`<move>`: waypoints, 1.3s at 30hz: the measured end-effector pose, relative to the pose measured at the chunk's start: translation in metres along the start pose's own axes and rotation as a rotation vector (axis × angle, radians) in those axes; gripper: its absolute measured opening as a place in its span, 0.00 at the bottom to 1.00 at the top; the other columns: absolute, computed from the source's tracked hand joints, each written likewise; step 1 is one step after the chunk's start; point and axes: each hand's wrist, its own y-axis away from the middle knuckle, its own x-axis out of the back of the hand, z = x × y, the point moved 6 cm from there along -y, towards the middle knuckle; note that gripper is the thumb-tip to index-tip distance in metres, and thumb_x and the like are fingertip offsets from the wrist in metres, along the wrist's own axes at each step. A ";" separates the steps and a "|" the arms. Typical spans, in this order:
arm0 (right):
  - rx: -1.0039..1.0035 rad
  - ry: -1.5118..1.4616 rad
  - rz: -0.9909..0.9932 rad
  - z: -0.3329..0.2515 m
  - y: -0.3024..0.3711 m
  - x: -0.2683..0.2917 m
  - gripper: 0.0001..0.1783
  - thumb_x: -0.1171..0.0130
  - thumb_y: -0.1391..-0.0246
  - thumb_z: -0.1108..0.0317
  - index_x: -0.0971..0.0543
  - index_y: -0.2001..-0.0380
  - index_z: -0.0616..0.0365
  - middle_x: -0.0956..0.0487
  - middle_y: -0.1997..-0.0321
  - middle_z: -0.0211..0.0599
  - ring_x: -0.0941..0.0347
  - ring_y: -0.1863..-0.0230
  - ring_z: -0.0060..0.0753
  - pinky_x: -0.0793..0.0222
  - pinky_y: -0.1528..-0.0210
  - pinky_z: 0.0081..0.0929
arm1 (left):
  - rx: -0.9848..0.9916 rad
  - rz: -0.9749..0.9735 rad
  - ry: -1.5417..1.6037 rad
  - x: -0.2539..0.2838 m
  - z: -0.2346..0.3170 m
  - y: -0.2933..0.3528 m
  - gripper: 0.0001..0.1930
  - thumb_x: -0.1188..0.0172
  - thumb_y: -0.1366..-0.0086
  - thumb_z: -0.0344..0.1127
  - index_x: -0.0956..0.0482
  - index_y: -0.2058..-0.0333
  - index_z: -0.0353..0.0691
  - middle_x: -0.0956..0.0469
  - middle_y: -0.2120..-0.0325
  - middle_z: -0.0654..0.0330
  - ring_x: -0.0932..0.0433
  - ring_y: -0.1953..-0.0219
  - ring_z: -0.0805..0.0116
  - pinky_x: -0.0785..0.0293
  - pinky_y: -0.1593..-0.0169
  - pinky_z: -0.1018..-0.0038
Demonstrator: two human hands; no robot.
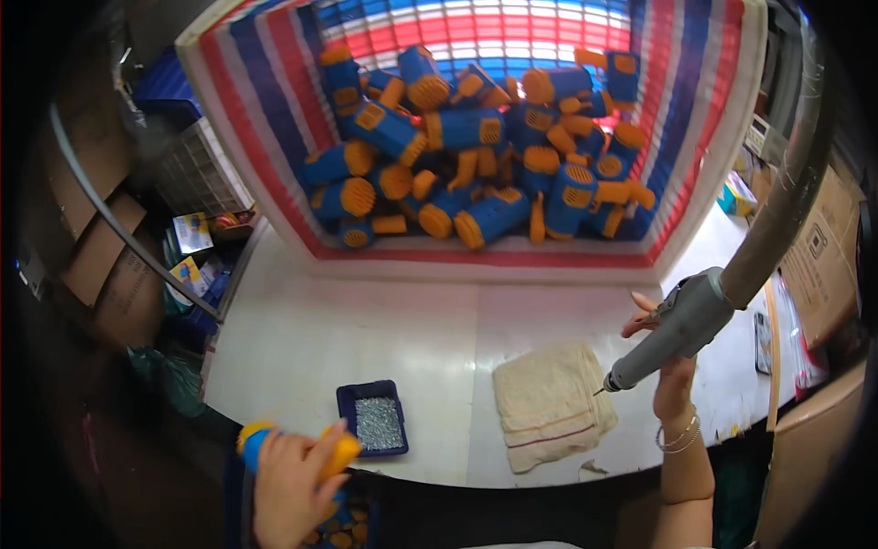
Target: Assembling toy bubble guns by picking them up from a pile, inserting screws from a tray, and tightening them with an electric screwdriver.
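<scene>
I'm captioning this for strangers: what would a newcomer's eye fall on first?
First, the striped bin at the top, heaped with blue-and-orange pieces. Next, the grey driver slanting in from the right, partly hiding the right hand. Then, at lower left, the left hand holding another piece near a tray of small metal parts.

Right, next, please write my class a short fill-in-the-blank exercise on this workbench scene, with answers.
1. The left hand holds a plastic piece coloured orange and ____.
2. The small tray of metal parts sits to the ____ of the folded cloth.
3. The power screwdriver partly hides the right ____.

Answers: blue; left; hand.
</scene>
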 end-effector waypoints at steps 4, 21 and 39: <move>0.030 -0.227 -0.116 0.022 -0.042 0.010 0.45 0.66 0.51 0.29 0.32 0.51 0.63 0.28 0.54 0.39 0.32 0.57 0.28 0.41 0.48 0.26 | 0.106 -0.075 -0.176 -0.027 -0.066 0.014 0.28 0.37 0.51 0.38 0.32 0.50 0.39 0.30 0.60 0.50 0.33 0.55 0.52 0.41 0.46 0.57; 0.109 0.650 0.079 0.177 -0.340 0.051 0.32 0.44 0.50 0.54 0.38 0.47 0.64 0.33 0.48 0.51 0.37 0.45 0.42 0.41 0.46 0.31 | -0.067 0.828 0.593 0.047 -0.179 -0.565 0.27 0.58 0.36 0.53 0.31 0.55 0.29 0.27 0.59 0.46 0.30 0.54 0.50 0.36 0.49 0.65; -0.191 0.014 -0.165 0.225 -0.411 -0.006 0.34 0.51 0.47 0.45 0.35 0.47 0.64 0.31 0.48 0.33 0.38 0.46 0.24 0.47 0.42 0.21 | 0.148 0.157 0.915 0.021 -0.134 -0.596 0.49 0.46 0.56 0.71 0.54 0.38 0.57 0.40 0.44 0.59 0.41 0.42 0.62 0.45 0.46 0.56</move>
